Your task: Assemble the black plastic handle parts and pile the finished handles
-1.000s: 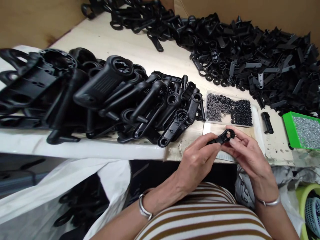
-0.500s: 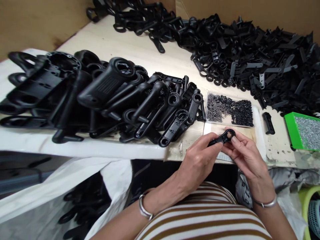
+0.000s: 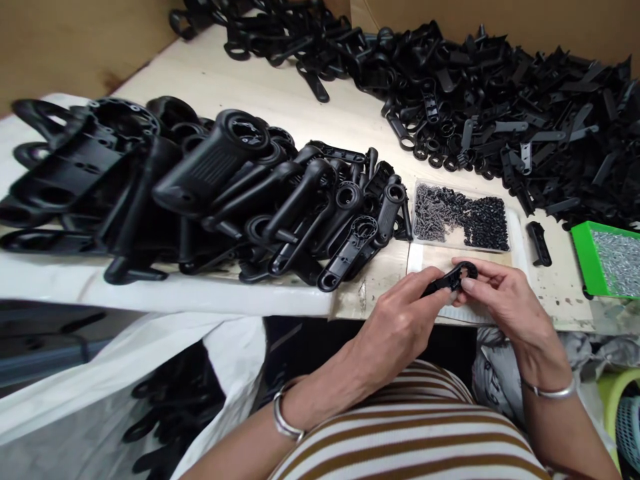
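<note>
A small black plastic part (image 3: 449, 281) with a ring-shaped end is held in front of my body, at the table's front edge. My left hand (image 3: 400, 320) is closed round its narrow end. The thumb and fingers of my right hand (image 3: 505, 300) pinch the ring end. Just beyond my hands lies a clear tray (image 3: 463, 247) holding small metal springs (image 3: 430, 217) on its left side and small black pieces (image 3: 485, 223) on its right. A single black part (image 3: 539, 244) rests on the table to the right of the tray.
Large black handle-like parts (image 3: 215, 163) are piled at the left. A heap of smaller black parts (image 3: 540, 100) covers the back right. A green tray (image 3: 587, 260) of small silvery pieces stands at the right edge. Below the table are a white sack (image 3: 235, 360) and a yellow-green basket (image 3: 607, 407).
Both hands have moved slightly right with the black part. My right hand has turned a little, and its fingers sit differently at the ring end.
</note>
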`<state>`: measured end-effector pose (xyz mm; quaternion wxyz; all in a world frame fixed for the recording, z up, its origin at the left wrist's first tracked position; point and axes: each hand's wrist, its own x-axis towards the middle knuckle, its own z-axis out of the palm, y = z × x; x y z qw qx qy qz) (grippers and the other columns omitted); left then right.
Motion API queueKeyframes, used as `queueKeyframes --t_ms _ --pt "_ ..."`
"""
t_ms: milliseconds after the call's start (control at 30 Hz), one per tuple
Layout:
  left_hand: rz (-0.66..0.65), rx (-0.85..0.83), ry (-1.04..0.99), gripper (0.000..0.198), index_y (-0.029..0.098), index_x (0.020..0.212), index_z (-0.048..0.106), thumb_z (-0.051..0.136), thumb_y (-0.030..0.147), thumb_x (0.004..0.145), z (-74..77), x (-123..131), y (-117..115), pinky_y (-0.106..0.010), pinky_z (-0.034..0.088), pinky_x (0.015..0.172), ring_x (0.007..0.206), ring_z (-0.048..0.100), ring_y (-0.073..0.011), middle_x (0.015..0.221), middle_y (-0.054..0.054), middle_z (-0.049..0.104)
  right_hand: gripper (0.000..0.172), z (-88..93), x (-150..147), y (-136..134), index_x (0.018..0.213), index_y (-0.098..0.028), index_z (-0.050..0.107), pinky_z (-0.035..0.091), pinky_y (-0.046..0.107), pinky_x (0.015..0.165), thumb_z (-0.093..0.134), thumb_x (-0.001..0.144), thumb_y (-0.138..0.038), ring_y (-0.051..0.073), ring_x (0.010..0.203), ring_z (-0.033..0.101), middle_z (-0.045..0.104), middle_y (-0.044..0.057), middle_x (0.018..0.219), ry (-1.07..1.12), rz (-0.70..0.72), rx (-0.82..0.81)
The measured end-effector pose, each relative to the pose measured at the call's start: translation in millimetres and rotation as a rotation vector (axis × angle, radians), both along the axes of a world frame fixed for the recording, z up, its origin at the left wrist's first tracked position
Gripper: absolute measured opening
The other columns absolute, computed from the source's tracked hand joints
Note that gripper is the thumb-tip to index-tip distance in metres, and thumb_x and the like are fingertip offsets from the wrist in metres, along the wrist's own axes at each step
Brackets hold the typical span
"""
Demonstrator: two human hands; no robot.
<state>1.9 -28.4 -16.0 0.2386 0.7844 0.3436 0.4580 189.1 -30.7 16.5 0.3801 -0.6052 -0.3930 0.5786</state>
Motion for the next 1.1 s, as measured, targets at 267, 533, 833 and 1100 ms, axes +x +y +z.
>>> queueKeyframes --t_ms 267,533,833,1100 --pt "-0.016 0.015 0.028 0.021 0.017 0.090 0.065 0.048 0.006 0.091 2.6 -3 4 -0.026 0.060 0.079 0.093 0.069 -0.0151 0.107 -0.008 0.070 0.045 1.3 7 2 0.111 -0.017 0.073 0.059 0.031 0.075 0.082 0.072 -0.038 0.016 0.069 0.072 0.074 0.003 0.075 0.109 0.066 -0.083" --pt "0.023 0.002 -0.020 0.016 0.018 0.086 0.065 0.053 0.009 0.091 -2.7 1 3 -0.021 0.058 0.073 0.087 0.069 -0.0132 0.101 -0.006 0.070 0.031 -4.9 5 -3 0.103 -0.018 0.073 0.058 0.040 0.090 0.076 0.079 -0.037 0.019 0.087 0.073 0.075 0.008 0.102 0.301 0.019 -0.093" --pt "0.006 0.008 -0.025 0.016 0.016 0.090 0.065 0.054 0.005 0.089 -1.5 4 3 -0.021 0.057 0.076 0.090 0.069 -0.0137 0.104 -0.008 0.069 0.026 -9.7 -4 -4 0.106 -0.020 0.073 0.059 0.037 0.088 0.073 0.083 -0.031 0.017 0.087 0.072 0.075 0.005 0.100 0.417 -0.056 -0.063" --pt "-0.014 -0.003 -0.070 0.013 0.016 0.095 0.065 0.057 0.007 0.089 2.0 5 0 -0.020 0.059 0.078 0.092 0.071 -0.0135 0.106 -0.008 0.070 0.031 -12.8 2 -6 0.105 -0.022 0.074 0.061 0.029 0.074 0.079 0.076 -0.031 0.014 0.071 0.073 0.076 0.004 0.092 0.467 -0.084 -0.082"
